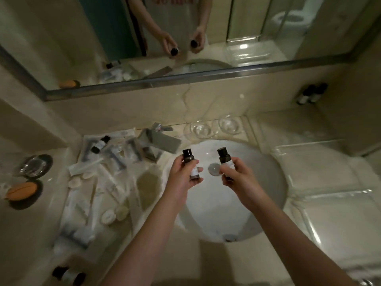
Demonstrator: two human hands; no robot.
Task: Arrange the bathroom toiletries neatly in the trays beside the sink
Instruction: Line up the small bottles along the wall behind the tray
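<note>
Surface: marble surface [123,112], toiletries heaped left of our sink [268,172].
Left hand [181,174]: grasping one dark bottle [190,164] upright.
Right hand [237,176]: grasping the second bottle [224,159], perhaps comparing labels.
Trays: clear trays [329,213] wait right, seemingly unfilled.

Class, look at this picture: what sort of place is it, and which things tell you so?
Probably a hotel bathroom: a round sink with a tap, a wall mirror, and small wrapped toiletries heaped on the counter.

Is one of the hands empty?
No, the left hand and the right hand each grip a small dark bottle above the sink.
</note>
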